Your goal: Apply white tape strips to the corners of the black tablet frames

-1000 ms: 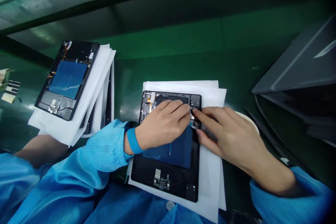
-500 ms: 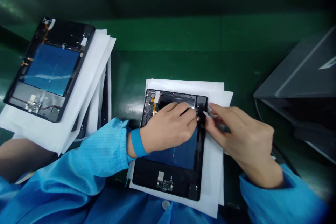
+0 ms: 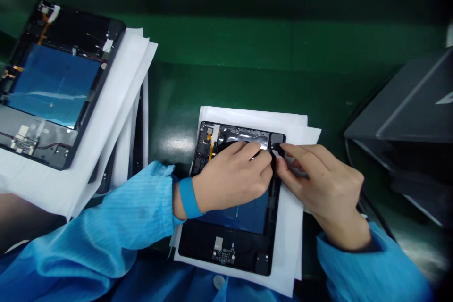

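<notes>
An opened tablet (image 3: 244, 219) lies on white sheets in front of me, its blue battery area and circuit boards exposed. My left hand (image 3: 235, 177), with a blue wristband (image 3: 189, 197), rests over the upper half of the tablet. Its fingers are curled closed and their tips are hidden, so what they pinch cannot be made out. My right hand (image 3: 323, 186) is at the tablet's upper right corner. Thumb and forefinger pinch a small pale strip (image 3: 275, 153) there, close to the left fingertips.
On the left, another opened tablet (image 3: 53, 85) sits on a stack of white sheets (image 3: 116, 71) with more dark devices between them. A grey angular case (image 3: 406, 99) and a dark cable (image 3: 377, 212) stand to the right. The work surface (image 3: 219, 80) is green.
My right hand has shifted slightly left, its fingertips now over the tablet's corner, nearer my left hand. The view has moved a little, with the stack at left sliding further toward the edge.
</notes>
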{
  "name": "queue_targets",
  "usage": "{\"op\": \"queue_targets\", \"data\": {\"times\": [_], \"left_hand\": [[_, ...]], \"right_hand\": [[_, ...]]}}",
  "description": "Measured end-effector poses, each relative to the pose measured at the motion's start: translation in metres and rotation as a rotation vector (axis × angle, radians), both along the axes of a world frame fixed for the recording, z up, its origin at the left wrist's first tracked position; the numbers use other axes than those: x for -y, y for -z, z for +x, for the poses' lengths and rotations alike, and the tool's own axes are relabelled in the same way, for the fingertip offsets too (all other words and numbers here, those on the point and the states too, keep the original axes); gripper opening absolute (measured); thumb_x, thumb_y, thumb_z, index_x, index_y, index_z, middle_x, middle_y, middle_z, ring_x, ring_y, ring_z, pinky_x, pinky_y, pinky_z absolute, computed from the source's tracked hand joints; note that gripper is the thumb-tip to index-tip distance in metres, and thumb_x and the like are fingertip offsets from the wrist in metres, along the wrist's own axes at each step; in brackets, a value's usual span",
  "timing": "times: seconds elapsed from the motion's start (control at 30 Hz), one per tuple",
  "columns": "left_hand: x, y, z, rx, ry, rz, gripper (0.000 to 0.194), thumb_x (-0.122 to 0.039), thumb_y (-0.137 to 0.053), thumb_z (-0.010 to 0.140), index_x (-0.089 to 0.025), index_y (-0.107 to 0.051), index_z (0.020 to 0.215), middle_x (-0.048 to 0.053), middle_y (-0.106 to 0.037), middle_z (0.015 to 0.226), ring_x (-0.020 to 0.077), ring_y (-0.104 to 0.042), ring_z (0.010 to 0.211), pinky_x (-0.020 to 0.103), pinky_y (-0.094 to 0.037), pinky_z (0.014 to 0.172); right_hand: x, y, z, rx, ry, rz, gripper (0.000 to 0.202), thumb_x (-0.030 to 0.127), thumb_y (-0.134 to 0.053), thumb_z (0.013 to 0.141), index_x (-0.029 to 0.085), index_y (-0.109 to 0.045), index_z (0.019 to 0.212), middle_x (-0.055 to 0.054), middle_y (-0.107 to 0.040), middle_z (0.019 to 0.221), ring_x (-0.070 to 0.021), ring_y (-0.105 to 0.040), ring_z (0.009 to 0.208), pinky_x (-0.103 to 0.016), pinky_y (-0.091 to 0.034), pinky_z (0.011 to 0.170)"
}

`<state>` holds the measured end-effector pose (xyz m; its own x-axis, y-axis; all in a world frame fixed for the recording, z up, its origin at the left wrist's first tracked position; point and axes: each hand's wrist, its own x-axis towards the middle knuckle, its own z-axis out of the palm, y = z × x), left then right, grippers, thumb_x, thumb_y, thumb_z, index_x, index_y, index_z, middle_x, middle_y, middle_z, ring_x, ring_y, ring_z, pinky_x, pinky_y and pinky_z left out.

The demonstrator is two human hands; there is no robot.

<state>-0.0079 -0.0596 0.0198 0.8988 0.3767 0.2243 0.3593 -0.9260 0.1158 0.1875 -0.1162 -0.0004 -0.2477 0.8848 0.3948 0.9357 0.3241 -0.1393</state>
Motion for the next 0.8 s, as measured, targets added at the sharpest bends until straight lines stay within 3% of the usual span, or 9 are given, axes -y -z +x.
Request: {"op": "queue_targets", "data": {"times": [0.37, 0.57, 0.8], "left_hand": [[0.0008, 0.0007, 0.0007, -0.011, -0.005, -0.011, 0.024, -0.012, -0.044, 0.098, -0.008, -0.067, 0.101, 0.012, -0.066, 0.098, 0.0251, -0.060, 0.099, 0.038, -0.050, 0.081], [0.0006, 0.0004, 0.0005, 0.013, -0.012, -0.005, 0.023, -0.011, -0.045, 0.098, -0.007, -0.067, 0.101, 0.012, -0.066, 0.095, 0.0249, -0.061, 0.097, 0.037, -0.050, 0.080], [0.0017, 0.0011, 0.0004, 0.008, -0.017, 0.002, 0.021, -0.012, -0.047, 0.097, -0.007, -0.067, 0.101, 0.012, -0.065, 0.094, 0.0246, -0.061, 0.096, 0.037, -0.050, 0.080]], "right_hand": [[-0.0016, -0.0009, -0.0001, -0.001, 0.001, -0.020, 0.017, 0.020, -0.065, 0.088, 0.017, -0.064, 0.105, -0.004, -0.072, 0.092, -0.0124, -0.064, 0.068, -0.025, -0.046, 0.057], [-0.0057, -0.0019, -0.0009, -0.118, -0.037, -0.071, 0.011, 0.016, -0.063, 0.088, 0.017, -0.064, 0.098, -0.005, -0.070, 0.089, -0.0141, -0.065, 0.074, -0.026, -0.050, 0.064], [-0.0058, -0.0060, -0.0042, -0.065, -0.062, -0.053, 0.008, 0.014, -0.062, 0.089, 0.018, -0.068, 0.092, -0.002, -0.068, 0.083, -0.0114, -0.063, 0.071, -0.025, -0.044, 0.058]]}}
